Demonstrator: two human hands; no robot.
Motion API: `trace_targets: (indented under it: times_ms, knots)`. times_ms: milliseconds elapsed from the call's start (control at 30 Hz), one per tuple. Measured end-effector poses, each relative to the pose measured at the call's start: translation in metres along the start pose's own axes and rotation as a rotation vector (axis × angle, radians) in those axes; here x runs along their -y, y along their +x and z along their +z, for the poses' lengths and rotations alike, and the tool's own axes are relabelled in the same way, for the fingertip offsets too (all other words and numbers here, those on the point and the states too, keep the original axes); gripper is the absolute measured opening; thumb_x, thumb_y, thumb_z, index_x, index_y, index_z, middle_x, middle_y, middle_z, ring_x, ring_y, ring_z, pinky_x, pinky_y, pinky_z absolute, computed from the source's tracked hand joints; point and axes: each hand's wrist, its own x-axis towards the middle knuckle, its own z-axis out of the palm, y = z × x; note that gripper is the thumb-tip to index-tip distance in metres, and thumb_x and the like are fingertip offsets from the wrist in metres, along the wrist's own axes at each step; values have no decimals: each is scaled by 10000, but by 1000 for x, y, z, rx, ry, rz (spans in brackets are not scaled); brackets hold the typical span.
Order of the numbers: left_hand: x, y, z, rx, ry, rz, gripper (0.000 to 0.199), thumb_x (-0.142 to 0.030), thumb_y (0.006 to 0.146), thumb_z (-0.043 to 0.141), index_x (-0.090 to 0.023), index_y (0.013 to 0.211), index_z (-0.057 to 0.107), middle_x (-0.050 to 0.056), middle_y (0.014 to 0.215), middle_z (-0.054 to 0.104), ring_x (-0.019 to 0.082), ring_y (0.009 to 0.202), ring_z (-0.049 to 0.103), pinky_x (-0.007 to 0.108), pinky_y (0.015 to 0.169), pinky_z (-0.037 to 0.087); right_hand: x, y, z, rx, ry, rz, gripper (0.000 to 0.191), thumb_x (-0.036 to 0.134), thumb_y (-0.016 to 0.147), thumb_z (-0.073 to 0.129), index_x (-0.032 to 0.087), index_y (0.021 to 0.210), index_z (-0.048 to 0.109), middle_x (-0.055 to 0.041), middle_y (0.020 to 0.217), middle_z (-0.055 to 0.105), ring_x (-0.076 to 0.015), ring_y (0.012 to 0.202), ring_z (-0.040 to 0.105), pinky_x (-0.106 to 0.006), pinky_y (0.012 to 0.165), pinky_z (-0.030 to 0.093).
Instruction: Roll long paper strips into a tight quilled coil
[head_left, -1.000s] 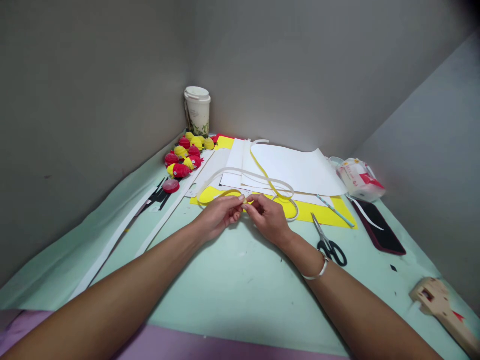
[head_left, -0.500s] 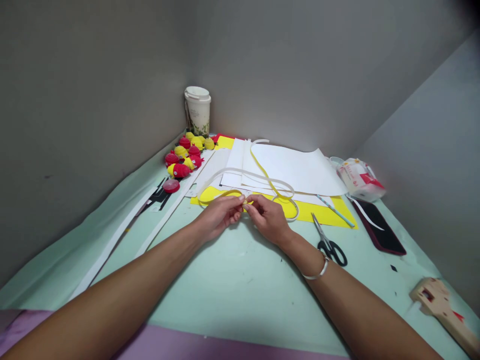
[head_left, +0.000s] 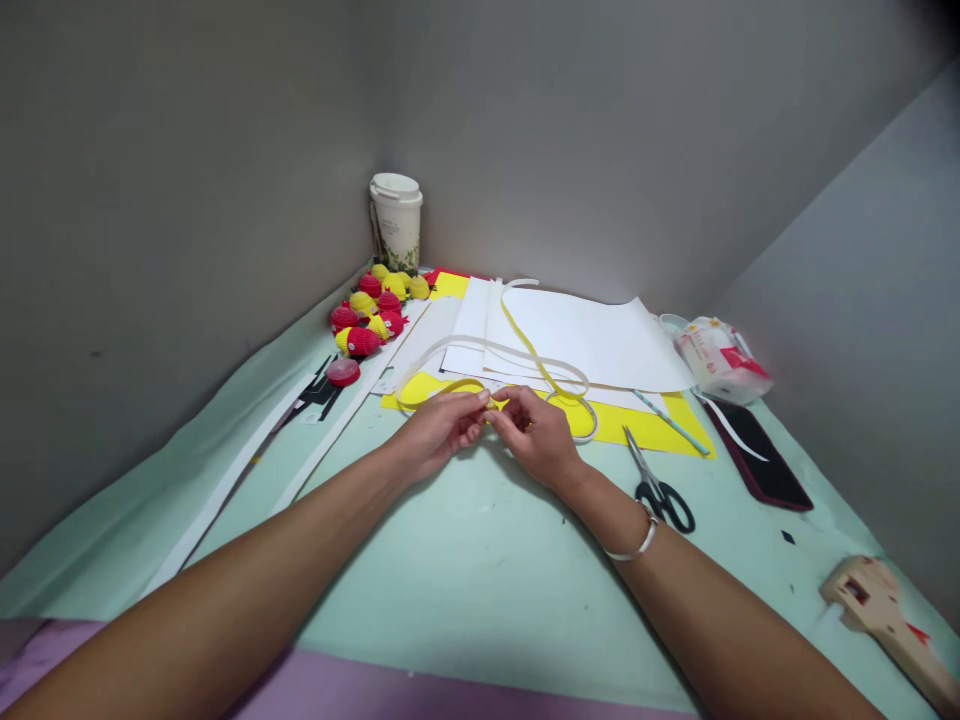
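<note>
Paper [head_left: 600, 340]: upper centre; edge could snag the strip [head_left: 534, 354].
Strip: looped mid-frame; tugging could kink it.
Left hand [head_left: 439, 435]: centre, pinching its yellow end [head_left: 491, 405].
Right hand [head_left: 538, 437]: likewise, just beside.
End: tiny; slackened pinch could free it.

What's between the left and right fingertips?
A small yellow piece, held between the left hand and right hand; shown in the head view, exact shape unclear.

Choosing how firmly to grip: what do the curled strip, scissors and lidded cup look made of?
Curled strip: probably matte paper, thin and looping. Scissors: grey, shiny blades suggest metal; black handles, likely plastic. Lidded cup: smooth, whitish, printed; plastic or ceramic, unclear.
</note>
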Motion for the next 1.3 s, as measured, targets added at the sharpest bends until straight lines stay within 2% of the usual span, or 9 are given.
trace_targets:
  times_ms: [233,633,1000,1300]
  knots:
    - [0,0,0,-14,15,-5,191,-307,774,678,-125,744,627,-5,662,504,51,524,434,169,461,324,-1,1,1,-26,-41,-14,182,365,845,593,204,923,625,36,612,570,-104,526,497,-220,544,395]
    - [1,0,-1,-10,11,-6,181,-301,789,664,-127,765,621,-5,670,497,51,535,438,163,465,327,1,0,-2,3,-58,-49,180,342,882,548,202,952,637,26,655,616,-109,559,520,-221,580,399]
    - [1,0,-1,-14,24,-14,170,-287,807,639,-123,778,602,-4,677,479,55,541,423,163,461,315,0,0,-2,12,-42,-70,191,320,887,540,186,980,639,33,634,589,-98,546,501,-211,577,394]
    - [2,1,-1,-4,0,-9,185,-300,791,658,-123,763,610,-4,674,483,52,537,418,162,451,295,-3,-1,1,-21,-13,6,213,354,837,608,199,983,605,46,612,571,-99,521,505,-212,540,397]
